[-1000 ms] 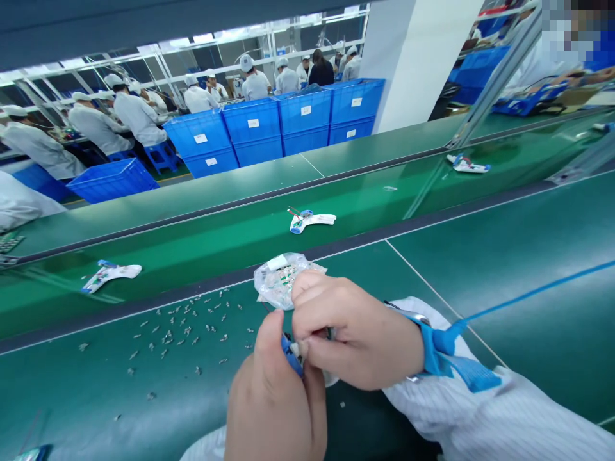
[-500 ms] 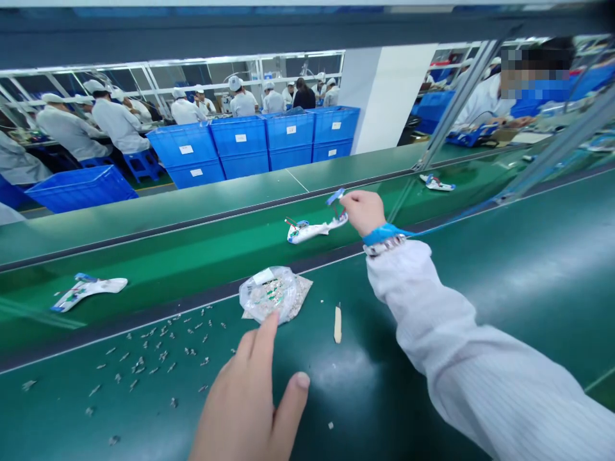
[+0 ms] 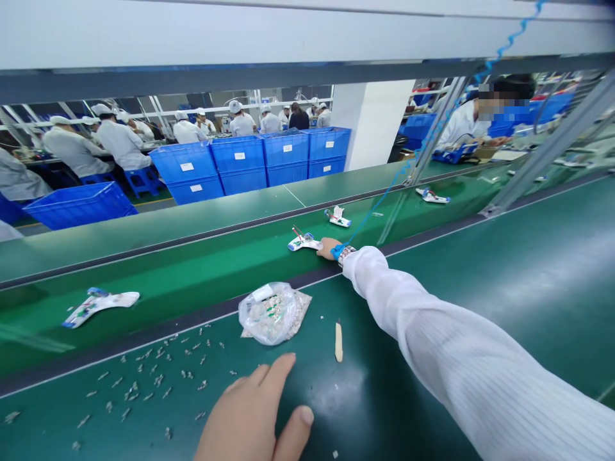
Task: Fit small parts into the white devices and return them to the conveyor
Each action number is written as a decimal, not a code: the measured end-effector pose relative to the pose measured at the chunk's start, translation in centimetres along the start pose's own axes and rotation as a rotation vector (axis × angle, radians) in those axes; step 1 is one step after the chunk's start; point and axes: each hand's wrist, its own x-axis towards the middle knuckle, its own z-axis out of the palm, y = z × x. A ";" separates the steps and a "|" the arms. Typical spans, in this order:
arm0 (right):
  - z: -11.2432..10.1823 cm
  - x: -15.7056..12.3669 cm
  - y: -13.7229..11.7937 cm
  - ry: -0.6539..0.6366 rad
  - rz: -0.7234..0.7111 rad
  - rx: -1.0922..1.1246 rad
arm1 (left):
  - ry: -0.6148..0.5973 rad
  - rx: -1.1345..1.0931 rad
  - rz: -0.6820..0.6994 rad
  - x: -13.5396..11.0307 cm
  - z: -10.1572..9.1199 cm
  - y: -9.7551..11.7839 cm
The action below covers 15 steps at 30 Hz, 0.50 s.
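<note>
My right hand reaches out over the green belt, its fingers closed on the near end of a white curved plastic housing with a circuit board and red wires. A blue wrist strap and a metal bracelet circle that wrist. Just beyond, a second white housing with wires lies on the belt. My left hand hovers low over the bench, empty, thumb and index finger apart. In front of it sits a clear plastic bag of small pale parts.
Small metal pieces lie scattered on the bench at left. A pale-handled pointed tool is right of the bag. More housings rest on the belt, left and right. A metal post and blue coiled cord stand right.
My right hand has moved down and left, from a raised blue part to the end of a housing. Two housings now show apart near it. The left-hand housing has shifted slightly right in view.
</note>
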 end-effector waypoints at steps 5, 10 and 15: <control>0.2 -3.7 -1.2 -0.294 -0.171 0.326 | 0.276 -0.007 -0.059 0.4 0.1 -1.2; 2.7 -12.0 -2.5 -0.823 -0.429 0.689 | 0.614 -0.222 -0.154 0.6 0.7 -1.2; 6.3 -17.8 -5.1 -1.403 -0.553 0.820 | 0.688 -0.490 0.003 -0.9 0.6 0.3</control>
